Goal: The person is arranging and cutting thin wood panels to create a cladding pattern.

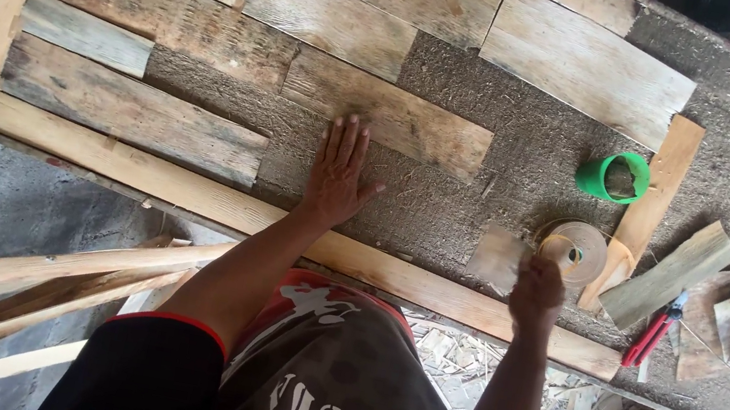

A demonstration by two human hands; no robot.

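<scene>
Two bare hands over a framed board half-covered in weathered planks.

Nearest, the right hand (537, 290) reaches past the pale wooden frame rail (216, 201); its fingers are curled and clenched toward the roll of tan tape (575, 252), though whether they actually grip it I cannot tell. The left hand (338, 170) lies flat, fingers spread and released, pressed on the coarse, fibrous backing board (514, 151) just below a short grey plank (388, 113), seemingly steadying it. A small loose offcut (496, 256) lies beside the tape; red-handled pliers (653, 331) rest to the right. Farther off stand a green cup (613, 175) and rough, stained planks laid like staggered bricks (328, 16).
</scene>
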